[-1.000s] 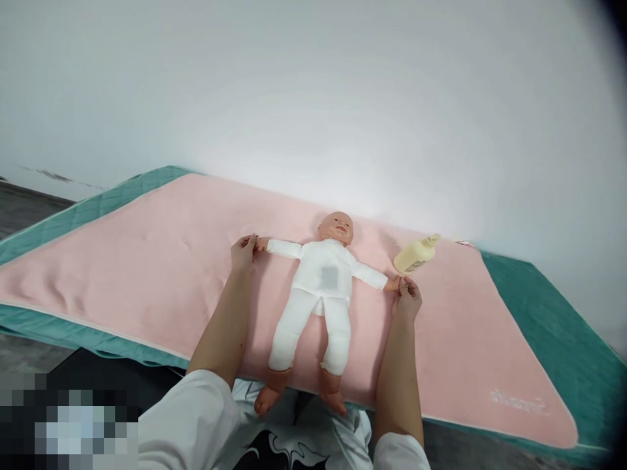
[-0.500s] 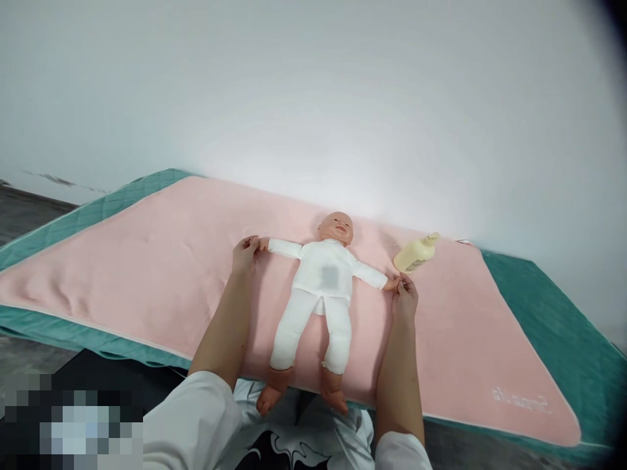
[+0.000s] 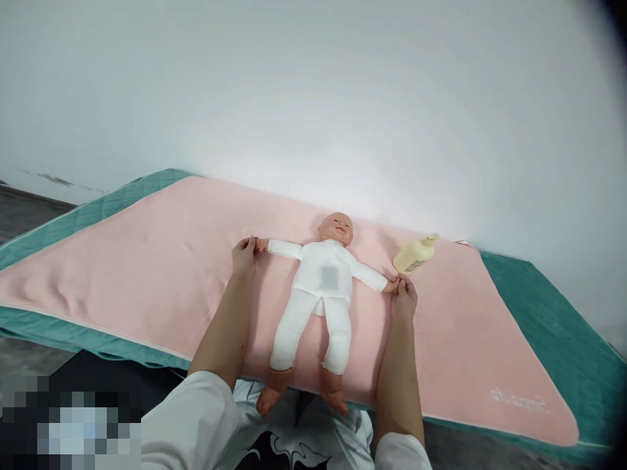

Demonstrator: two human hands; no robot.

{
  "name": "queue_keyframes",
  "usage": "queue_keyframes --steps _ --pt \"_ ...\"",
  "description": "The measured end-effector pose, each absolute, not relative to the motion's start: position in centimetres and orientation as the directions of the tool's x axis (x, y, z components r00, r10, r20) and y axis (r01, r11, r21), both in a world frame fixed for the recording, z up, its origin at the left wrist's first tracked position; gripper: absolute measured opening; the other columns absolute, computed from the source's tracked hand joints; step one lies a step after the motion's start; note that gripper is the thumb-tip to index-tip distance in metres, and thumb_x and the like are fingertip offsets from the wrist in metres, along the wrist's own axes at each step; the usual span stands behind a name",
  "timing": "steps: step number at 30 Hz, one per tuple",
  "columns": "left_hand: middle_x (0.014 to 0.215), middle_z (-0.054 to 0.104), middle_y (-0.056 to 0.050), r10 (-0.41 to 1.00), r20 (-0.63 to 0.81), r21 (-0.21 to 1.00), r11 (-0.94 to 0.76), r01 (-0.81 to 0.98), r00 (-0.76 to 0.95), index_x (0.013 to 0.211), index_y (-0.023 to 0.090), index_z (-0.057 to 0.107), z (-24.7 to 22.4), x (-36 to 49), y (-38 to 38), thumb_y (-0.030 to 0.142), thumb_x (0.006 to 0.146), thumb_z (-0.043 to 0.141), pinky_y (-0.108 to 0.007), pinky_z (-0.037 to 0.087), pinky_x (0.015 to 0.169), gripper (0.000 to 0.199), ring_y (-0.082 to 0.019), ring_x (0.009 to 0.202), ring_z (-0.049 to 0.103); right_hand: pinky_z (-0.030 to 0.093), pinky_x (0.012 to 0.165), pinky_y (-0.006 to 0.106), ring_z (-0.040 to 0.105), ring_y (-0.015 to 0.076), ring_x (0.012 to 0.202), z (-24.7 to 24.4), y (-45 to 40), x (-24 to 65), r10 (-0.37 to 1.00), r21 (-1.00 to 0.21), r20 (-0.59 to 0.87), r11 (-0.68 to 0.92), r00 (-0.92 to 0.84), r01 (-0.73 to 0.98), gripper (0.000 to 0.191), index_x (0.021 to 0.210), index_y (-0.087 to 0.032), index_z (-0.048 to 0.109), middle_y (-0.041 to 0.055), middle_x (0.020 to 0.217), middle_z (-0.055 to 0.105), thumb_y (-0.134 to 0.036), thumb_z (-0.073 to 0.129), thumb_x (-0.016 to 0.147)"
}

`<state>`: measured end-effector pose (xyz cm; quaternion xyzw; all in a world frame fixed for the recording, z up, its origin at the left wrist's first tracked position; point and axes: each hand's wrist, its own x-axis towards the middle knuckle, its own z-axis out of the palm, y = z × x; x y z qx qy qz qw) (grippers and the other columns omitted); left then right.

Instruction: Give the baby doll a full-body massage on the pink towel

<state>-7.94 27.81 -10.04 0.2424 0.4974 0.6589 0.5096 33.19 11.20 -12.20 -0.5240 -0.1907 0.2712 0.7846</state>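
Observation:
A baby doll [image 3: 326,274] with a white cloth body lies on its back on a pink mat [image 3: 147,261], arms stretched out sideways and feet past the mat's near edge. My left hand [image 3: 243,253] is closed in a pinch on the doll's hand at the left. On the other side, my right hand [image 3: 404,297] pinches the doll's other hand between thumb and fingers. Just beyond my right hand lies a pale yellow pump bottle [image 3: 415,254], tilted, its pump pointing to the upper right.
Under the pink mat is a green quilted cover [image 3: 553,313], showing at both ends and along the near edge. A white wall [image 3: 313,98] rises behind. At lower left a black surface [image 3: 112,372] is partly covered by a blurred patch.
Hardly anything differs. Both hands stay on the doll's hands, and the doll and the bottle lie where they were.

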Motion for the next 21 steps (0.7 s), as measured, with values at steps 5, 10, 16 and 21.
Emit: queue_keyframes --steps 5,10,16,21 --pt "0.083 0.066 -0.008 0.915 -0.193 0.901 0.023 -0.433 -0.355 0.078 0.017 0.068 -10.25 -8.06 27.88 0.018 0.091 0.055 -0.024 0.055 0.068 0.018 -0.011 0.070 0.063 0.049 0.097 0.044 0.063 0.0123 0.079 -12.46 11.20 33.21 0.631 -0.927 0.030 0.307 0.775 -0.215 0.022 0.095 -0.018 0.065 -0.0008 0.084 0.064 -0.035 0.065 0.081" --pt "0.086 0.065 -0.008 0.920 -0.187 0.894 0.013 -0.447 -0.345 0.080 0.016 0.068 -10.04 -8.03 27.75 0.012 0.089 0.056 -0.026 0.055 0.074 0.016 -0.011 0.073 0.063 0.048 0.099 0.045 0.064 0.0122 0.082 -12.49 11.27 33.51 0.633 -0.915 0.023 0.325 0.774 -0.238 0.022 0.099 -0.020 0.066 -0.0003 0.091 0.065 -0.027 0.064 0.078" --pt "0.081 0.063 -0.005 0.924 -0.124 0.901 -0.048 -0.430 -0.363 0.084 0.017 0.067 -9.89 -7.69 27.52 0.010 0.081 0.064 -0.025 0.054 0.072 0.008 -0.009 0.068 0.060 0.049 0.098 0.045 0.063 0.0136 0.082 -12.29 11.18 33.72 0.662 -0.888 0.025 0.358 0.749 -0.287 0.030 0.095 -0.019 0.067 -0.0004 0.087 0.065 -0.018 0.073 0.066" --pt "0.079 0.063 -0.004 0.918 -0.134 0.900 -0.044 -0.434 -0.372 0.082 0.017 0.067 -9.72 -7.54 27.42 0.009 0.079 0.064 -0.024 0.054 0.068 0.009 -0.009 0.067 0.061 0.050 0.096 0.044 0.063 0.0137 0.081 -12.09 10.99 33.52 0.663 -0.896 0.032 0.351 0.748 -0.273 0.030 0.094 -0.019 0.067 -0.0008 0.084 0.065 -0.021 0.077 0.066"
